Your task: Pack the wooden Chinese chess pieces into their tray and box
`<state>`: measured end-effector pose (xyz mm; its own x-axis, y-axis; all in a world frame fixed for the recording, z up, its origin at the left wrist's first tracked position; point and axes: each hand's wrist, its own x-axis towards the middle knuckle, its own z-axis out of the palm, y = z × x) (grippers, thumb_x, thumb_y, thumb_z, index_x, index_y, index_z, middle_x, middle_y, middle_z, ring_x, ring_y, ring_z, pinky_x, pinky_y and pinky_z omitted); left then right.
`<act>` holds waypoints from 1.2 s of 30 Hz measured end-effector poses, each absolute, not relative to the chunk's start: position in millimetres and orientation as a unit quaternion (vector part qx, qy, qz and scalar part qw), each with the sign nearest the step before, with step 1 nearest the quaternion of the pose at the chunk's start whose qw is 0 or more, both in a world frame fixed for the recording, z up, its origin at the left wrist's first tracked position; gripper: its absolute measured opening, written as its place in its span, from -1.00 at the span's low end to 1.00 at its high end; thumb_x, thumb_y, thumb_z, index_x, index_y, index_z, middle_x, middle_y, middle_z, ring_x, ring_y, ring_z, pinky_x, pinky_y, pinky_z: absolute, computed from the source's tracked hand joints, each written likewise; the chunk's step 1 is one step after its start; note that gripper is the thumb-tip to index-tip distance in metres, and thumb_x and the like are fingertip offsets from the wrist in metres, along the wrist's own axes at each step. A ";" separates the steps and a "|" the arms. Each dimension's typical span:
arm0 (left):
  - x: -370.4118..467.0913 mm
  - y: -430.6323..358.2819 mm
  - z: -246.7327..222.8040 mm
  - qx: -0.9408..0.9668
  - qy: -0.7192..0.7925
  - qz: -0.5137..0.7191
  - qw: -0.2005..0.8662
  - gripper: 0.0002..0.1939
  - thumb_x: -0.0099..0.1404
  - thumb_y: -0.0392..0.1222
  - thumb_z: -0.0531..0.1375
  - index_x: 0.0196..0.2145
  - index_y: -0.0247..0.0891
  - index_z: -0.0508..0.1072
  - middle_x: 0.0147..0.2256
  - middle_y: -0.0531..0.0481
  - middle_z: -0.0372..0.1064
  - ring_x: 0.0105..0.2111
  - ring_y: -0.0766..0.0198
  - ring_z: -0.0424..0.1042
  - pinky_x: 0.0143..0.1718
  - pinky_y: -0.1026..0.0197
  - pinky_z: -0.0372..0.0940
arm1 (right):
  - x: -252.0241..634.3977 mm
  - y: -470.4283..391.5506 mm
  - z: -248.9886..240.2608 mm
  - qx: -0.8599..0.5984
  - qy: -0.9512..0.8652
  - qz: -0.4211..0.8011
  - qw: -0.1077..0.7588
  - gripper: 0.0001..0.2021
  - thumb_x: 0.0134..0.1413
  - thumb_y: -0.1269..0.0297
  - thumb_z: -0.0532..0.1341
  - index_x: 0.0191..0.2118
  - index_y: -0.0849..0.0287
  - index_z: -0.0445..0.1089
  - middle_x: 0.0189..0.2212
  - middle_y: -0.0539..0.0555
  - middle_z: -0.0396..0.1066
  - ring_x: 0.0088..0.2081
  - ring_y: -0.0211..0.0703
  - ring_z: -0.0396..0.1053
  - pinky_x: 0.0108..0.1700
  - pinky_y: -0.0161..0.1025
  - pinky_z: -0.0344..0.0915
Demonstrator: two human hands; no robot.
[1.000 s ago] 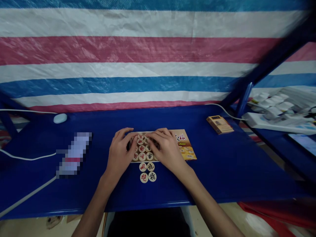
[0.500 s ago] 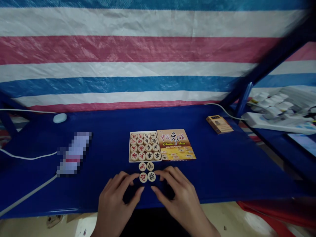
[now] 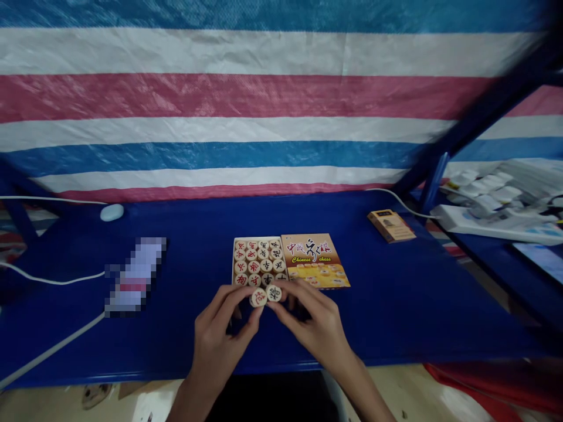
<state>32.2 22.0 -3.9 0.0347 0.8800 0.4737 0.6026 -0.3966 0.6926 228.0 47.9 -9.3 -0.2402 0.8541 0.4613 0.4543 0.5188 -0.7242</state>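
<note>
Between the thumb and fingers of my left hand [image 3: 224,322] is a round Chinese chess piece with a red character [image 3: 258,297]. My right hand [image 3: 310,319] pinches a Chinese chess piece with a black character [image 3: 274,293]. Both are raised and tilted, side by side, just in front of an open box [image 3: 234,258] filled with rows of red and black pieces. The box's near edge is partly covered by my fingers. Against its right side lies the printed lid [image 3: 314,261] reading "Chinese chess". Whatever lies behind the two held pieces is hidden.
A blurred-out phone [image 3: 138,272] with a cable lies at left on the blue table [image 3: 197,223]. Farther back is a pale rounded case [image 3: 111,212]. At right are a small brown box [image 3: 391,225] and a white power strip [image 3: 497,223] crowded with plugs.
Both hands have closed on the pieces that lay nearest me and lifted them toward the box. The two pieces behind them are no longer visible on the table.
</note>
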 end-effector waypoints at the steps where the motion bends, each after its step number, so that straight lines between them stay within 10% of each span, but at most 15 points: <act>1: 32.7 25.1 -4.2 0.699 0.530 0.454 0.155 -0.73 0.36 -0.27 0.27 0.00 -0.10 0.49 -0.16 0.04 0.45 -0.47 0.44 0.36 -0.36 0.30 0.39 | 227.3 51.2 -10.0 -0.434 -0.749 0.233 0.444 -0.71 0.27 0.30 0.27 0.09 0.06 0.42 -0.29 0.02 0.45 -0.34 -0.26 0.39 -0.25 -0.24 0.41; 36: 14.8 33.4 -3.7 0.692 0.520 0.454 0.209 -0.76 0.32 -0.25 0.30 -0.05 -0.10 0.54 -0.16 -0.03 0.50 -0.35 0.32 0.45 -0.29 0.20 0.45 | 226.0 51.4 -12.4 -0.418 -0.777 0.226 0.414 -0.67 0.25 0.33 0.27 0.11 -0.03 0.40 -0.34 -0.02 0.47 -0.33 -0.22 0.42 -0.26 -0.19 0.43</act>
